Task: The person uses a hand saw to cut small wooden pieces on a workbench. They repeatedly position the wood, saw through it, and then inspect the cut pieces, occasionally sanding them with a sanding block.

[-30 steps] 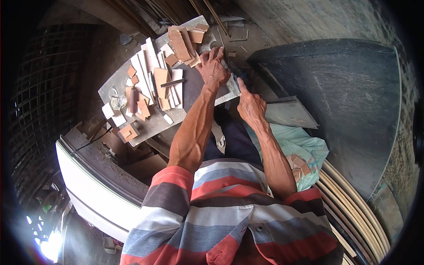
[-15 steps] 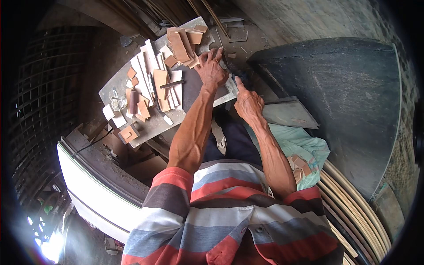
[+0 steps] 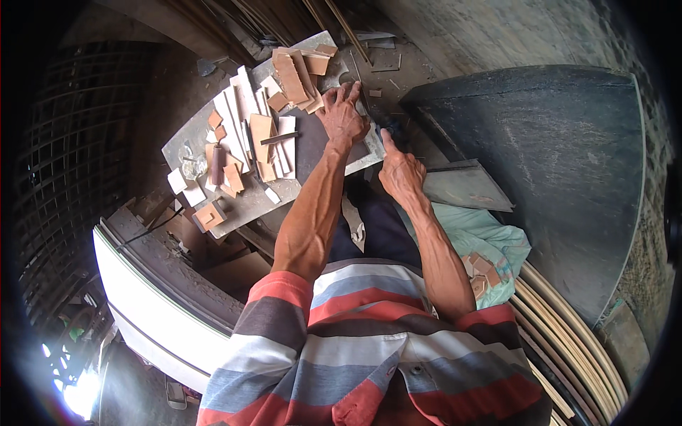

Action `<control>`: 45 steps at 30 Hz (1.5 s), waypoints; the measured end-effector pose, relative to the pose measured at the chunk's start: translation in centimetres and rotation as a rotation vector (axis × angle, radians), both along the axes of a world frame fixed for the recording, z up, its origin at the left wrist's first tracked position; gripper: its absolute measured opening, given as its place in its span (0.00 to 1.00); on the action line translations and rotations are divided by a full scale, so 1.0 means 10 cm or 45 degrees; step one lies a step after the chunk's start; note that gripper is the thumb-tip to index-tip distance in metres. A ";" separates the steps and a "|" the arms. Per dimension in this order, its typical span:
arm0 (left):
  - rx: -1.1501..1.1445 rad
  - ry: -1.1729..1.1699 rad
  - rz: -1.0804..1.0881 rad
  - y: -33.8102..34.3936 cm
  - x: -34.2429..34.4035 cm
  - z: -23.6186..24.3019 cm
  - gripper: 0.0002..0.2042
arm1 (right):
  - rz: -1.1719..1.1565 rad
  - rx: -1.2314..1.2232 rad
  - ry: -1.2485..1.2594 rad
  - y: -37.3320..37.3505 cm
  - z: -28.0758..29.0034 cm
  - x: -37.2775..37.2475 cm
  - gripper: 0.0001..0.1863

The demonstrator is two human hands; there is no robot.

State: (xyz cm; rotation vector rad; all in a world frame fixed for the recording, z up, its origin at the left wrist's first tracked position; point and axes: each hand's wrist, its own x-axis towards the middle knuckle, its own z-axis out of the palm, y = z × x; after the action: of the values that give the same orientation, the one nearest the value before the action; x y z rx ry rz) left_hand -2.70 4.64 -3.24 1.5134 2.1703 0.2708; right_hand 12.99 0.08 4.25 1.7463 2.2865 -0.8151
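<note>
Little had shifted: we saw the left hand (image 3: 345, 119) spread on the dark board (image 3: 310, 142), right hand (image 3: 403, 172) apart, hold unclear; small pieces (image 3: 289, 78) lay cut, board seemingly unfinished.

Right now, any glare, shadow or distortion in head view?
Head view: glare blows out a patch at lower left, long white flat panel nearly washed out; area beyond the bare right hand too dark to read; long pale wooden strips look bowed, likely fisheye.
</note>
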 end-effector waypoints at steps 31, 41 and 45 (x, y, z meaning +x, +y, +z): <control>0.547 -0.431 0.173 0.00 0.00 0.19 0.25 | -0.113 0.019 0.237 -0.15 0.25 0.08 0.37; 0.418 -1.048 0.630 -0.22 -0.35 0.72 0.10 | 0.136 0.148 0.385 -0.27 0.60 0.02 0.31; 0.673 -1.006 0.768 -0.37 -0.67 0.82 0.09 | 0.259 0.108 0.440 -0.39 0.89 0.02 0.29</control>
State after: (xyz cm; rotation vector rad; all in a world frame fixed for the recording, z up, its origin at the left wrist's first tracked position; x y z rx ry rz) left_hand -9.36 0.96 4.96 0.6891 1.8658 1.4566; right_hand 13.16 -3.85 13.18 1.4633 2.6998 -1.0626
